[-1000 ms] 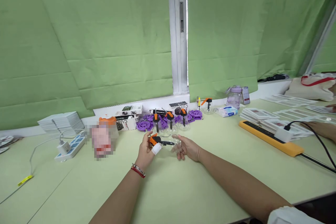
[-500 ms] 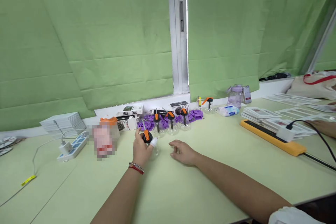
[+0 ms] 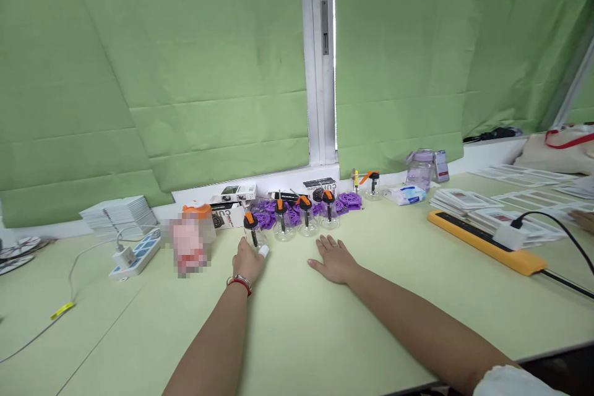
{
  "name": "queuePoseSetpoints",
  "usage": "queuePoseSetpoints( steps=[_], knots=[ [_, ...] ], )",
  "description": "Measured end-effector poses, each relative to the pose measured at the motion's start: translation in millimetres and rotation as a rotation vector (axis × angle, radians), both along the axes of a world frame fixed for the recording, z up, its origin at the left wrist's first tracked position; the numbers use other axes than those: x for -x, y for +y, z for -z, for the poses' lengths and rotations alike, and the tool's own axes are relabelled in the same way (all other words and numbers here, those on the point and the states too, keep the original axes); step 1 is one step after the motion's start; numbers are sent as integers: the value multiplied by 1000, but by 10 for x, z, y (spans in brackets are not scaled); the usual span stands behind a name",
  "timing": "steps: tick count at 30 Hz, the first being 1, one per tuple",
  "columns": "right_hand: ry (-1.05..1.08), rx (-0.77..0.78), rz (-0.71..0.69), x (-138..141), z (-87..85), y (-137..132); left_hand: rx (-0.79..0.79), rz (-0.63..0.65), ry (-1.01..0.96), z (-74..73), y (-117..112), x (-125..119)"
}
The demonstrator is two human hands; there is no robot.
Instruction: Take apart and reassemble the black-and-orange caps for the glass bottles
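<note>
My left hand [image 3: 249, 263], with white wrapping on its thumb, is closed round the lower part of a clear glass bottle [image 3: 252, 230] with a black and orange top. That bottle is upright at the left end of a row on the table, and my fingers hide part of its base. To its right stand three similar glass bottles [image 3: 284, 226], [image 3: 307, 221], [image 3: 329, 215]. My right hand [image 3: 335, 262] lies flat on the table, fingers spread, holding nothing, just in front of the row.
Purple openwork plastic pieces [image 3: 350, 200] and small printed boxes [image 3: 229, 217] lie behind the bottles. Another orange-topped bottle [image 3: 372, 189] stands farther right, near a tissue pack [image 3: 406, 195]. A yellow power strip [image 3: 487, 244] and a white power strip [image 3: 139, 257] flank the area.
My left hand has moved the bottle away from me and set it beside the row. My right hand has shifted slightly right and opened from a loose curl to flat.
</note>
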State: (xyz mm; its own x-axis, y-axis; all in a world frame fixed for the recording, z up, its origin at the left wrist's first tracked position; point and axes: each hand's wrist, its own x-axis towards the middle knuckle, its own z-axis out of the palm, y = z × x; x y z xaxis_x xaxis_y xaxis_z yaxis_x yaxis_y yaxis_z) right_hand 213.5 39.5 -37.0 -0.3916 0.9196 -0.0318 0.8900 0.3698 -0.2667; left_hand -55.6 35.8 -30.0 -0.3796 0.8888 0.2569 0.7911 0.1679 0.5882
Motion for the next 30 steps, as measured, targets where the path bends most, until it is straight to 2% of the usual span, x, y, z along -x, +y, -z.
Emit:
queuePoseSetpoints(
  steps=[4, 9, 15, 20, 27, 30],
  knots=[
    [-17, -4, 22, -24, 32, 56, 59, 16, 106, 30, 38, -2],
    [-15, -6, 24, -14, 32, 49, 55, 14, 130, 33, 42, -11],
    [-17, -8, 17, -15, 44, 53, -76, -59, 23, -33, 53, -26],
    [-25, -19, 20, -21, 61, 62, -174, -34, -71, -122, 104, -57],
    [-30, -29, 18, -19, 41, 32, -134, -17, -117, -307, 99, -90],
    [-11, -62, 13, -39, 10, 5, -123, 87, -243, -355, -8, -80]
  ],
)
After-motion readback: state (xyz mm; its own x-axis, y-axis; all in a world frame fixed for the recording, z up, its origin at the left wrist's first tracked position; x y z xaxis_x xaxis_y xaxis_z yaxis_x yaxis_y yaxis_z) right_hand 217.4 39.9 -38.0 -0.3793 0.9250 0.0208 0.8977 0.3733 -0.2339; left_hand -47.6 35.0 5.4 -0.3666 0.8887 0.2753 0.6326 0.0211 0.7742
